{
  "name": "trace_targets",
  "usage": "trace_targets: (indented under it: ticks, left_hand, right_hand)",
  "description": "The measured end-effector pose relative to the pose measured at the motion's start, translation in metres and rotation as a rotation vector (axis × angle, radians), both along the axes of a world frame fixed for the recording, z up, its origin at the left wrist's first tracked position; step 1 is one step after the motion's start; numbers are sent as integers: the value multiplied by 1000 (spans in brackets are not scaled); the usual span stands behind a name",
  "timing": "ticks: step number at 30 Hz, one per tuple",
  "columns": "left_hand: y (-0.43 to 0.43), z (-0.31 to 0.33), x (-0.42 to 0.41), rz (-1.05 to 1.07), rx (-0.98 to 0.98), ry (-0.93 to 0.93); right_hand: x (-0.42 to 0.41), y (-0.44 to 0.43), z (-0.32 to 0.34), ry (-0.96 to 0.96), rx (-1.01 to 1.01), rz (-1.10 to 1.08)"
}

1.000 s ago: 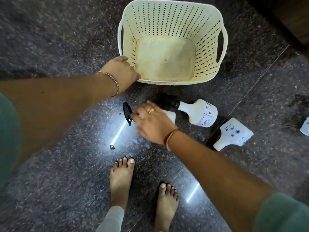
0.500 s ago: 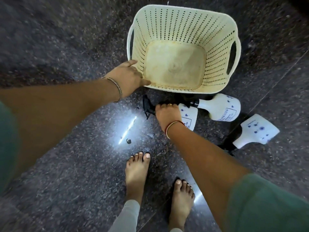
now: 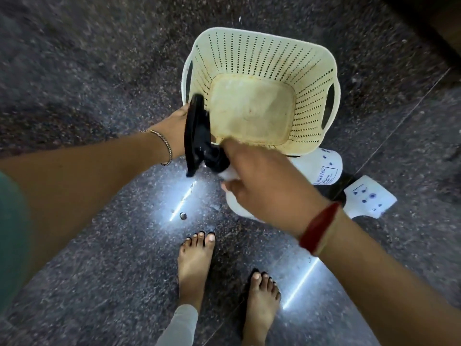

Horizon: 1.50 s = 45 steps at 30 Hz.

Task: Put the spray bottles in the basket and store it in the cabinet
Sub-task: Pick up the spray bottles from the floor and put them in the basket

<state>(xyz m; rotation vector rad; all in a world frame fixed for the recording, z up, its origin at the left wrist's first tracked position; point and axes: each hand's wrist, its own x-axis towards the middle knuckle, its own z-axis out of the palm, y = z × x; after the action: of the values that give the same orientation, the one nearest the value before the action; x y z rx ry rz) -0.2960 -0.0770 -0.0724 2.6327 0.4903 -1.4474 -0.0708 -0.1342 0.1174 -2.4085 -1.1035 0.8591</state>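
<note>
The right hand (image 3: 264,186) is closing around the neck of a white spray bottle (image 3: 237,208), holding it off the floor; its black trigger head (image 3: 199,141) is sticking out just past the fingers, over the near left corner of the cream basket (image 3: 262,58); the left hand (image 3: 174,131) is lying behind that trigger head against the basket's left wall, but I cannot tell if it is gripping; beyond the right hand, a second bottle (image 3: 324,166) is lying on the dark floor (image 3: 99,71) touching the basket's near side, and a third bottle (image 3: 369,198) is lying just beside it.
</note>
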Motion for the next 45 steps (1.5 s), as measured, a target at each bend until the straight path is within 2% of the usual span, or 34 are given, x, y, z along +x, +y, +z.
trace_targets:
  ticks: [2, 3, 4, 5, 6, 7, 8, 9, 10, 11, 13, 14, 19, 26, 35, 45]
  left_hand:
    - [19, -35, -9, 3, 7, -130]
    - [27, -48, -2, 16, -36, -117]
    - [30, -60, -8, -33, 5, -184]
    - [35, -62, -8, -84, 31, -138]
    - [26, -52, -22, -173, -33, -146]
    - [35, -45, -7, -150, -165, -141]
    - [50, -33, 22, -292, -198, -137]
    - [77, -14, 68, -544, -151, -259]
    - [95, 7, 122, -640, -136, -403]
    - [110, 32, 175, -605, -174, -409]
    - [134, 57, 231, -873, -20, -468]
    - [131, 61, 227, -823, -32, -399]
    - [122, 65, 214, -868, -127, -383]
    - [123, 60, 198, -787, -203, -425]
    - [123, 55, 158, -858, -175, -434]
    - [140, 56, 115, -852, -276, -381]
  right_hand:
    - [19, 3, 25, -4, 74, -82]
    - [29, 5, 32, -11, 110, -130]
    - [39, 8, 36, -22, 146, -189]
    - [49, 11, 37, -38, 177, -252]
    - [58, 14, 36, -59, 205, -311]
    - [65, 18, 32, -79, 236, -367]
    - [70, 21, 26, -91, 271, -423]
    - [75, 25, 18, -86, 309, -479]
    - [77, 29, 8, -66, 346, -532]
    - [79, 32, -3, -41, 375, -580]
    - [80, 37, -30, -6, 403, -663]
    - [78, 40, -45, 5, 407, -700]
    - [61, 45, -105, 98, 360, -836]
    - [38, 41, -139, 152, 275, -855]
    - [8, 41, -142, 171, 251, -728]
    - [-32, 34, -145, 189, 237, -476]
